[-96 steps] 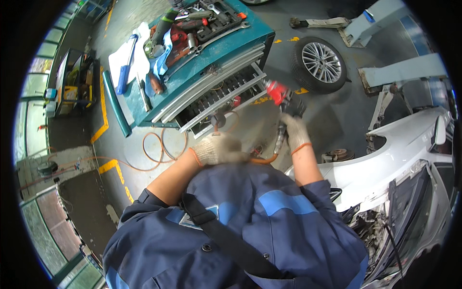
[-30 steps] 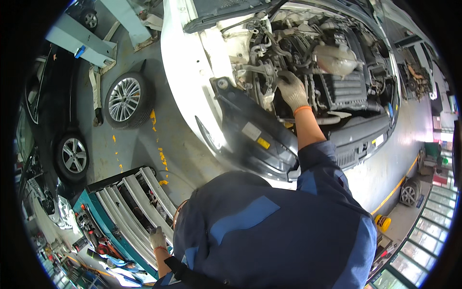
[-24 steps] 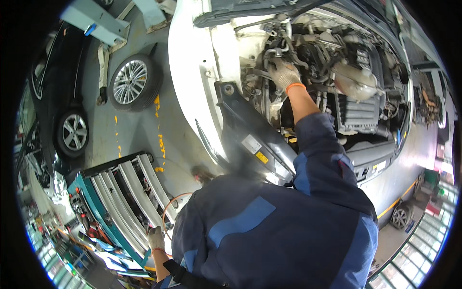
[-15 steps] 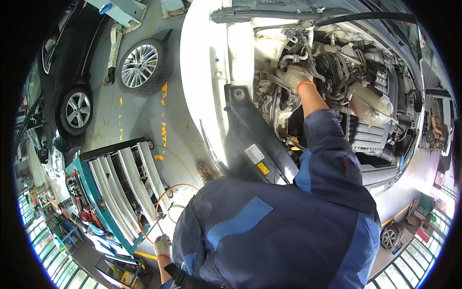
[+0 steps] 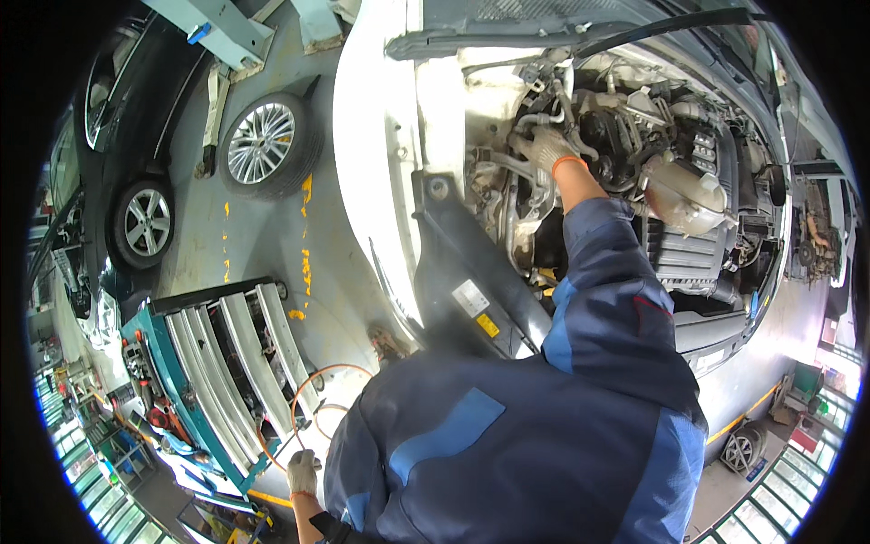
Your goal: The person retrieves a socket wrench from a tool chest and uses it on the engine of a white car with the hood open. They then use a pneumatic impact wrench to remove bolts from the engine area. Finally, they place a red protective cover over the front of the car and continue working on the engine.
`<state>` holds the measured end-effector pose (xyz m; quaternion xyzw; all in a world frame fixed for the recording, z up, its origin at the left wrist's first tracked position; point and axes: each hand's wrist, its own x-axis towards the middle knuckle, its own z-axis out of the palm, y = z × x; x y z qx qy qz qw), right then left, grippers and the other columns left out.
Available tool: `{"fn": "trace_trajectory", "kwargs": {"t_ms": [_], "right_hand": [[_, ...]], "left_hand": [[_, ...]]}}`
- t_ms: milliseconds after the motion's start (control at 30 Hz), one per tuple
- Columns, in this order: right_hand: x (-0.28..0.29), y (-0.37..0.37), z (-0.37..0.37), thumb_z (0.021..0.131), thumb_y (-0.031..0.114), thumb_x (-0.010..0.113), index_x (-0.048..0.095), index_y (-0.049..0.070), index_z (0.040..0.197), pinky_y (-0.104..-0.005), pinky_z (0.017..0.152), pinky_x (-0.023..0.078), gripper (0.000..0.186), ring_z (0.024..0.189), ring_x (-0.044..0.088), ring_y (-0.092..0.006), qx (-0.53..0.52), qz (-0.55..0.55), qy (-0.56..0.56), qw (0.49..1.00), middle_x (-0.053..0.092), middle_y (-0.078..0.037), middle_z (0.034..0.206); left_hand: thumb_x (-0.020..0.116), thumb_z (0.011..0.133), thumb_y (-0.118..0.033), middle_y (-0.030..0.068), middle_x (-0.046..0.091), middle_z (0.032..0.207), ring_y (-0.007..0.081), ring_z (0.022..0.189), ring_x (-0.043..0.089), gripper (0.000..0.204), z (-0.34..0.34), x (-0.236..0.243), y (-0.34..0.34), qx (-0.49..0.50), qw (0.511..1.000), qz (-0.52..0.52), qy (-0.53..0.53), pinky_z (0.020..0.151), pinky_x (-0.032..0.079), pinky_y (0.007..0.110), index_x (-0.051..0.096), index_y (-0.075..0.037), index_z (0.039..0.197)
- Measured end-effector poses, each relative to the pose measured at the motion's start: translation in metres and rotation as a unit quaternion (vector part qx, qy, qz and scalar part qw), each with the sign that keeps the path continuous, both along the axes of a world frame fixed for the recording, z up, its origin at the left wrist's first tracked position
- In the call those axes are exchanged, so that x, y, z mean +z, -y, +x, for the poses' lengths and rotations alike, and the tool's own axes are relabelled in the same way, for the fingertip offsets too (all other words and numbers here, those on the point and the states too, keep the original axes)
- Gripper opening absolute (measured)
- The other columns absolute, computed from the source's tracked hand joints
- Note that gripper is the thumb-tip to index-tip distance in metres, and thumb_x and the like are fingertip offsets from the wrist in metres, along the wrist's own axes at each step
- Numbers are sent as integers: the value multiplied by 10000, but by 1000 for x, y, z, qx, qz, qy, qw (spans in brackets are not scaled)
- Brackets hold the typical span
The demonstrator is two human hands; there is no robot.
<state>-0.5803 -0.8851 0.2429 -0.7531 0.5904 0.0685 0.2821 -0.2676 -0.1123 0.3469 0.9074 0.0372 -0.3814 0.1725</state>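
My right hand (image 5: pixel 546 148), in a pale work glove with an orange cuff, reaches down into the engine bay (image 5: pixel 625 136) of a white car. Its fingers curl down among hoses and a metal pipe (image 5: pixel 541 120); their tips are hidden, so what they grip does not show. To its right sits a cloudy plastic coolant tank (image 5: pixel 684 195). Low on the left is my gloved left hand (image 5: pixel 304 471), its fingers curled beside the tool cart. A thin orange hose (image 5: pixel 331 368) loops over the cart and runs into this hand.
A dark panel (image 5: pixel 453 254) covers the bay's near-left part beside the white fender (image 5: pixel 376 136). The teal cart (image 5: pixel 163 349) carries long pale metal strips. A loose wheel (image 5: pixel 263 145) lies on the floor. Left of it stands a black car (image 5: pixel 131 118); lift posts (image 5: pixel 213 32) rise behind.
The whole view has shifted slightly. My right hand stays at nearly the same spot among the pipes, a little more tilted. My left hand keeps its place by the cart with the hose.
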Motion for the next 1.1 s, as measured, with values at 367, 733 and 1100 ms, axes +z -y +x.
{"fn": "trace_trajectory", "kwargs": {"t_ms": [367, 733, 1100], "right_hand": [[-8, -8, -16, 987, 688, 480, 659, 20, 1377, -501, 1117, 466, 794, 1322, 587, -462, -38, -42, 58, 997, 629, -308, 1393], [3, -3, -3, 958, 797, 383, 670, 66, 1394, -490, 1138, 457, 897, 1337, 604, -423, 143, -3, -96, 985, 622, -311, 1410], [14, -12, 1, 833, 792, 564, 639, -40, 1374, -473, 1137, 464, 996, 1338, 597, -435, 33, 10, -7, 999, 605, -327, 1429]], "left_hand": [[666, 959, -216, 138, 745, 888, 218, 768, 701, 332, 1, -39, -55, -96, 994, -40, -41, 706, 558, 347, 740, 80, 1089], [670, 969, -196, 169, 744, 888, 253, 761, 712, 349, -12, -9, 8, -54, 998, -3, -44, 719, 586, 363, 717, 109, 1132], [668, 973, -212, 151, 733, 868, 225, 747, 699, 361, -19, -11, 8, -19, 998, 2, -60, 700, 575, 356, 710, 109, 1134]]}}
